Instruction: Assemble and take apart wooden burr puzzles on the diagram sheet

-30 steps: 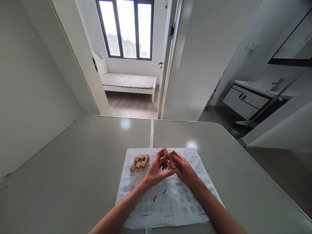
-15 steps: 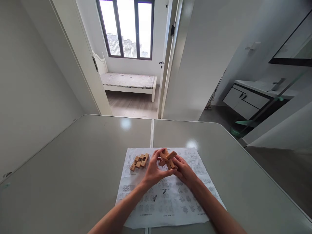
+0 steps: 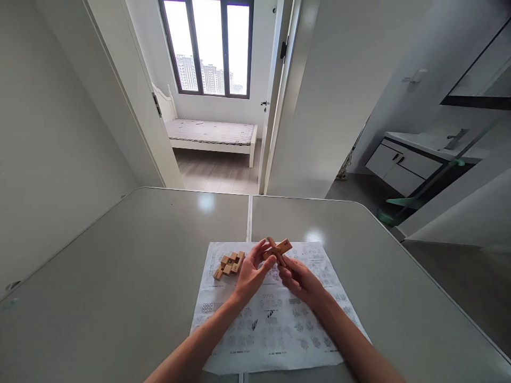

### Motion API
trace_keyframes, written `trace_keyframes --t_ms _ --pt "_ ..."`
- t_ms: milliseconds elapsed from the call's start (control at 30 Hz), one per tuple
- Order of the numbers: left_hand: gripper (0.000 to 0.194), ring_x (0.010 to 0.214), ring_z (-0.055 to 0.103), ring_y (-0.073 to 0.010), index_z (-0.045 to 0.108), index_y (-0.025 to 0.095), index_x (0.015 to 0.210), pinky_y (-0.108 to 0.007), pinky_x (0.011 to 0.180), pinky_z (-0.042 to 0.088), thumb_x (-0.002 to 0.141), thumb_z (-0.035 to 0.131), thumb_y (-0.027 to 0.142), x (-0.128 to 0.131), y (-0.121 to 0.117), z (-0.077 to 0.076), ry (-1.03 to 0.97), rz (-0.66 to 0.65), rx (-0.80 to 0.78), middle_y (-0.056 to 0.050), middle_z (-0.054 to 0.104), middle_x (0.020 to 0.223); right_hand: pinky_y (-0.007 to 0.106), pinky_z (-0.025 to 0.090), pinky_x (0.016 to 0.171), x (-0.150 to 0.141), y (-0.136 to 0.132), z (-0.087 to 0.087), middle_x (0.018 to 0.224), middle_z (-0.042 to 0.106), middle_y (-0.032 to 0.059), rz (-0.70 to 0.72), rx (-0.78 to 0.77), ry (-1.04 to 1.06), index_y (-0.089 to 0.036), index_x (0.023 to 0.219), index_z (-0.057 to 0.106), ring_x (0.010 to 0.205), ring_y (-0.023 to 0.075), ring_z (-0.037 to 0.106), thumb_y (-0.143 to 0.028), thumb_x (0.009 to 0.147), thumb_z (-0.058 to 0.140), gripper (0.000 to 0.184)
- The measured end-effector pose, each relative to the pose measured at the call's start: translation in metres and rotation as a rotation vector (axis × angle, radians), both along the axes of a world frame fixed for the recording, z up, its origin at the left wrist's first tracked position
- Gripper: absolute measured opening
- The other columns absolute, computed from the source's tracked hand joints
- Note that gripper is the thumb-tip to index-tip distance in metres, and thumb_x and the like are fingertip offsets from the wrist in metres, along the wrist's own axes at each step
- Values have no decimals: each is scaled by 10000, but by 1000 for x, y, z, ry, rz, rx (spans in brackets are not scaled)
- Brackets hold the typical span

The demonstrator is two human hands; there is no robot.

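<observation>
Several wooden puzzle pieces, crossed and fitted together, form a wooden burr puzzle [image 3: 284, 246] that I hold up over the far part of a printed sheet [image 3: 275, 319]. Around its left side my left hand [image 3: 252, 270] curls, thumb in front and fingers behind. My right hand [image 3: 302, 279] pinches the lower right end of one piece. A dark mark shows on the piece pointing to the upper right. Left of my hands, more notched wooden pieces [image 3: 229, 265] lie close together on the sheet. My fingers hide part of the held puzzle.
The sheet carries small line drawings and lies on a grey table [image 3: 120, 276] with a seam [image 3: 249, 218] down its middle. Beyond the table stand a doorway, a bed [image 3: 211, 132] and a window. A sink cabinet [image 3: 403, 165] is at the right.
The held puzzle has turned and tilted, so its marked arm now faces up to the right. My left thumb has moved up from the puzzle's lower end; my right hand still grips it.
</observation>
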State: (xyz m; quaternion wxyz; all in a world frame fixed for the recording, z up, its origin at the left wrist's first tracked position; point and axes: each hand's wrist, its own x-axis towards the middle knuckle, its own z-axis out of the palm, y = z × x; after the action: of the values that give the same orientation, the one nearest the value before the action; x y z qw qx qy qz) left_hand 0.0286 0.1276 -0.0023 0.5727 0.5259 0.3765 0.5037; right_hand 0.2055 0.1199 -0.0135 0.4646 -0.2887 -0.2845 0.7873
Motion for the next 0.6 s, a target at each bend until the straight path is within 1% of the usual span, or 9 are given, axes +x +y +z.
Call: trace_keyframes --t_ms 100,167,333,467,600 --pt "678 1408 578 -323 515 236 1466 -506 1200 462 916 751 553 1 0 -2 19 34 14 -151 562 1563 137 330 357 2 4 -1 639 497 -75 -94 -4 57 -191 845 639 421 26 253 -435 874 855 327" --pt "660 1387 593 -317 521 226 1446 -503 1183 476 920 744 558 2 -1 -1 29 47 21 -163 553 1562 129 361 363 6 8 -2 679 501 -77 -169 -1 94 -203 863 623 433 28 275 -418 853 876 332" --pt "534 1281 653 -285 601 209 1327 -442 1076 546 946 701 570 3 -1 2 96 64 52 -156 634 1435 118 398 374 19 19 -6 715 473 -85 -322 10 171 -216 916 598 443 33 327 -360 853 879 322" --pt "447 1203 678 -268 651 205 1248 -425 1030 550 956 696 541 3 -2 2 134 61 64 -136 685 1334 107 422 392 28 24 -11 723 451 -92 -407 20 212 -225 916 576 446 30 333 -336 873 865 313" --pt "406 1152 690 -260 670 205 1206 -412 990 553 943 715 511 4 -2 0 166 62 88 -120 713 1255 102 422 389 35 28 -15 708 430 -95 -463 26 222 -239 902 551 443 34 336 -293 890 847 301"
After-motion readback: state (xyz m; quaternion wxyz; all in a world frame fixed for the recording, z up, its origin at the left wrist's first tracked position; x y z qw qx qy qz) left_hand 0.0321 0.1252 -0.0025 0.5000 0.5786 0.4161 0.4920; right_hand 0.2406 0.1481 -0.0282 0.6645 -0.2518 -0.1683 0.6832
